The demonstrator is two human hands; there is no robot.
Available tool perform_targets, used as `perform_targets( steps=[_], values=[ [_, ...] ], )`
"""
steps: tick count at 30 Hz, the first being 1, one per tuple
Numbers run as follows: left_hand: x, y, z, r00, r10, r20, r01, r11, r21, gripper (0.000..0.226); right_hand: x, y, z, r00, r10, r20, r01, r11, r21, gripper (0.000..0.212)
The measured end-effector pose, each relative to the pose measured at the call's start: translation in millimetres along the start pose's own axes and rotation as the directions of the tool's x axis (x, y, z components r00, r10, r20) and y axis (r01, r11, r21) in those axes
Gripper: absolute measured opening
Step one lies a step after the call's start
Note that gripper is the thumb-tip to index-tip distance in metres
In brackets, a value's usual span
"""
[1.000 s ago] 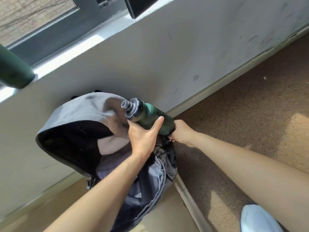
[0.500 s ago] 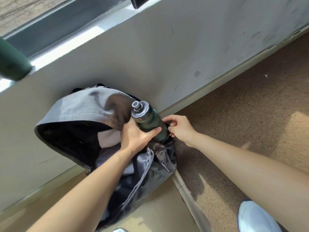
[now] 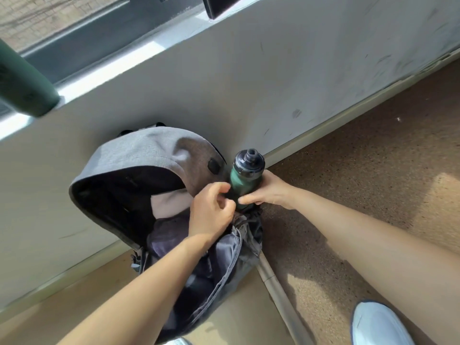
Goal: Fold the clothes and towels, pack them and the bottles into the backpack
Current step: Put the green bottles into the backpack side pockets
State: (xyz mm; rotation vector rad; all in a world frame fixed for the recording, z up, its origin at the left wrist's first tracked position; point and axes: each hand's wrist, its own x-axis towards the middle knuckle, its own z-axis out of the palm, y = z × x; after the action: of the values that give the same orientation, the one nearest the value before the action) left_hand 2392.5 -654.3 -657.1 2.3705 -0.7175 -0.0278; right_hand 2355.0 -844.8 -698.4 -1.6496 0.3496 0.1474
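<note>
The grey backpack leans on the wall with its main compartment open. Folded beige cloth and dark purple cloth lie inside. A green bottle with a dark cap stands upright at the bag's right side, its lower part sunk in the side pocket. My right hand grips the bottle low down from the right. My left hand is curled just left of the bottle and pinches the dark pocket edge; the bottle's base is hidden.
A second dark green bottle-like object juts in at the upper left by the window sill. A grey floor strip runs from the bag toward me. A white shoe is at the lower right on brown flooring.
The bottle swung from tilted to upright and sank into the side pocket. My left hand let go of the bottle's body and moved to the pocket edge.
</note>
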Motion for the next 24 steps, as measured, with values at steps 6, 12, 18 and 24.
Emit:
perform_targets(
  steps=[6,12,18,24],
  values=[
    [-6.2,19.2,-9.7,0.75,-0.611,-0.256,0.56,0.791,-0.248,0.033,-2.4,-6.9,5.3,0.987,0.044,-0.153,-0.037,0.998,0.044,0.058],
    [12.1,-8.3,-4.0,0.79,-0.594,-0.152,0.54,0.791,-0.287,0.046,-2.5,-7.2,12.0,0.974,0.044,-0.222,-0.047,0.999,-0.009,0.058],
    [13.5,0.3,-5.8,0.868,-0.458,-0.192,0.366,0.851,-0.376,0.057,1.1,-14.5,15.2,0.962,-0.024,-0.274,-0.086,0.92,-0.383,0.071],
    [14.6,0.9,-13.3,0.927,-0.34,-0.159,0.266,0.894,-0.36,0.067,-1.4,-29.3,6.8,0.993,0.016,-0.117,-0.086,0.779,-0.621,0.077]
  ],
)
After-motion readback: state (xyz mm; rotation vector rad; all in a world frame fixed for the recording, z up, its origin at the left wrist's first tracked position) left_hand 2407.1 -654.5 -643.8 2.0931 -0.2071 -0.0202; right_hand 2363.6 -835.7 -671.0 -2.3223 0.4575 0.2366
